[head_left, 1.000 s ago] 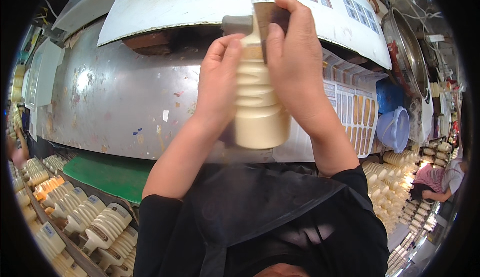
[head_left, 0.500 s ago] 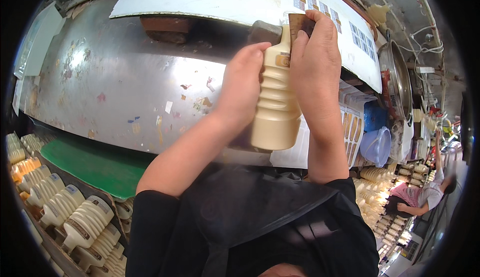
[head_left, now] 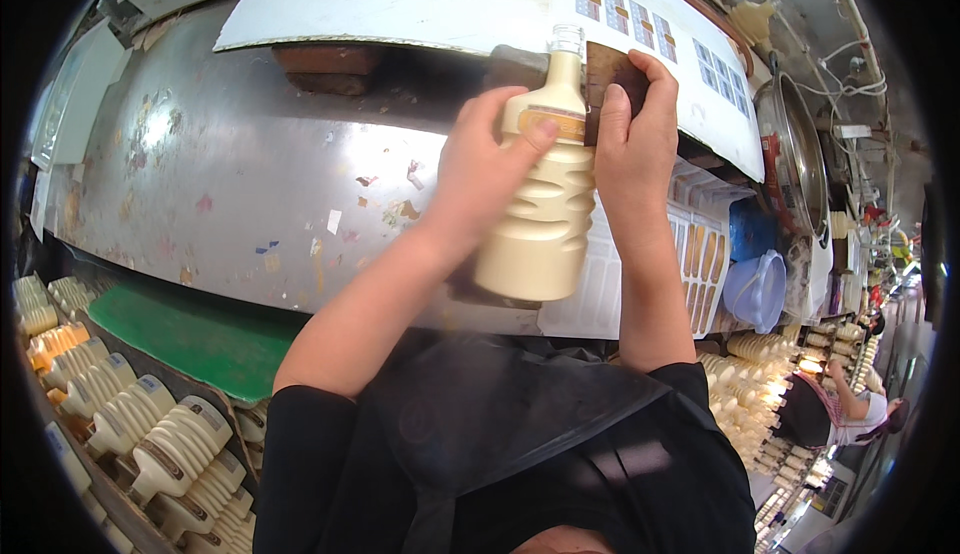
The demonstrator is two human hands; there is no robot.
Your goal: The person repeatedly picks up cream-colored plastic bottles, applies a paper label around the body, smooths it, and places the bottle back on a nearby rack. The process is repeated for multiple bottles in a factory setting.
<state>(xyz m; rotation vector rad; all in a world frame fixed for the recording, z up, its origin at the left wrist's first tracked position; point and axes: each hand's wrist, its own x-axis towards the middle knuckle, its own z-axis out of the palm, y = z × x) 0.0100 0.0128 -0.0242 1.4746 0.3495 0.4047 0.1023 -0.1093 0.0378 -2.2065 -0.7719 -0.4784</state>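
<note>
A cream-coloured bottle [head_left: 540, 209] with a ribbed body, a narrow neck and a clear mouth points away from me. My left hand [head_left: 490, 149] is closed round its shoulder, the thumb lying on a gold-brown label [head_left: 552, 124]. On the bottle's right side, my right hand [head_left: 642, 119] grips a flat brown pad [head_left: 608, 84] between thumb and fingers. The pad's edge is close to the bottle by the label; whether they touch, I cannot tell. Behind the neck, a grey block [head_left: 510, 66] is partly hidden.
A metal worktop [head_left: 250, 174] with paper scraps stretches left. A white board [head_left: 400, 4] with label strips lies beyond. Label sheets [head_left: 700, 254], a purple bucket [head_left: 757, 289] and a round metal pan [head_left: 795, 154] are right. Several bottles [head_left: 185, 434] fill lower left; another person [head_left: 835, 409] is far right.
The bottle has turned and shifted slightly left, so more of its label shows. My left thumb has come onto the label. The pad in my right hand has moved lower and apart from the neck.
</note>
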